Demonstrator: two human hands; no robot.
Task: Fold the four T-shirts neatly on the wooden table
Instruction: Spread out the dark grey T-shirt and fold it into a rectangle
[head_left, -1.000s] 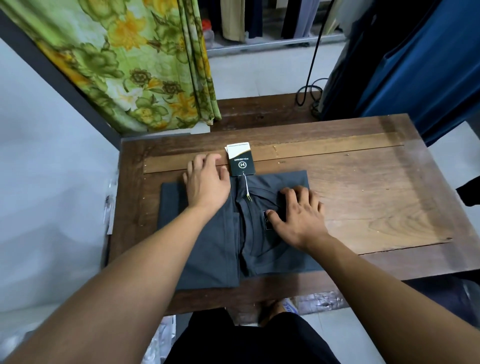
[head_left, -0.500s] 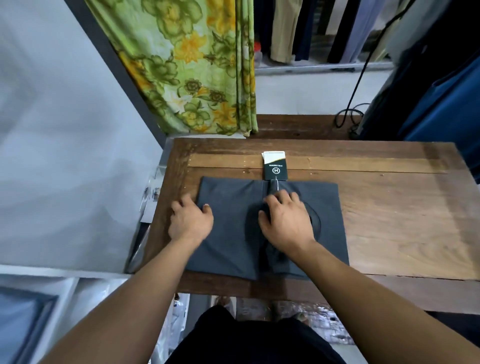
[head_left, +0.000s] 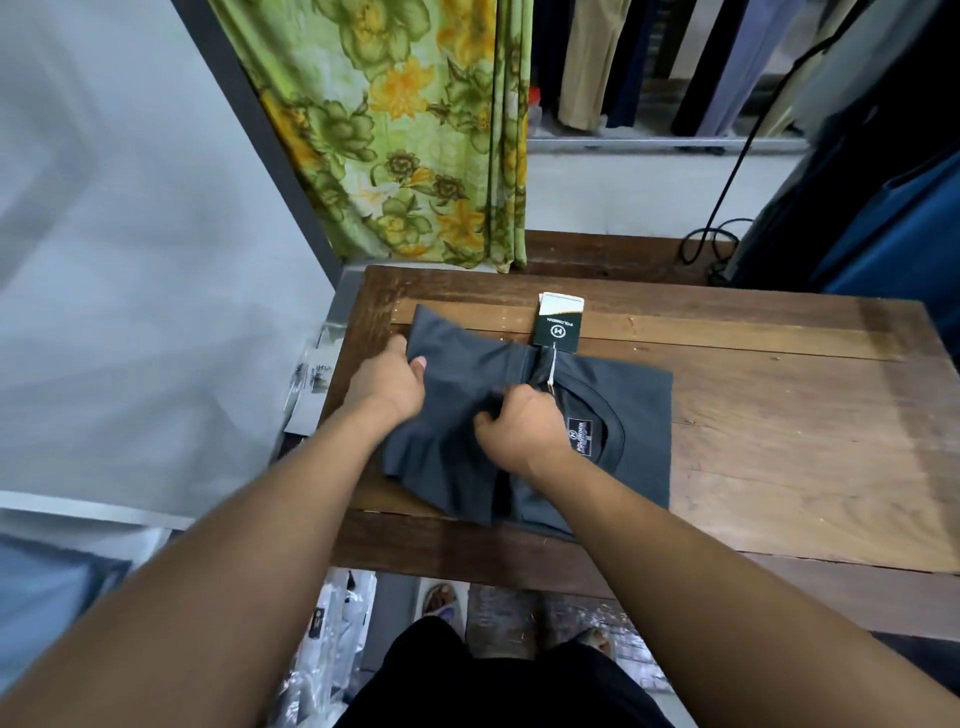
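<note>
The dark grey T-shirt (head_left: 639, 415) lies at the near left of the wooden counter (head_left: 779, 441), with its left part raised. The left hand (head_left: 387, 382) grips that lifted edge, fingers curled under and thumb on top. The right hand (head_left: 524, 431) pinches cloth at the centre crease. For a clean fold, the flap should probably go over to the right with its edges matched, then be pressed flat. The knit looks soft, matte and limp. A stiff card hang tag (head_left: 558, 327) lies at the shirt's far edge.

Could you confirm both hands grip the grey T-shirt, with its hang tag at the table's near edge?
Not quite: the head view shows the hang tag towards the far edge of the wooden table. The left hand and right hand do grip the grey T-shirt.
</note>
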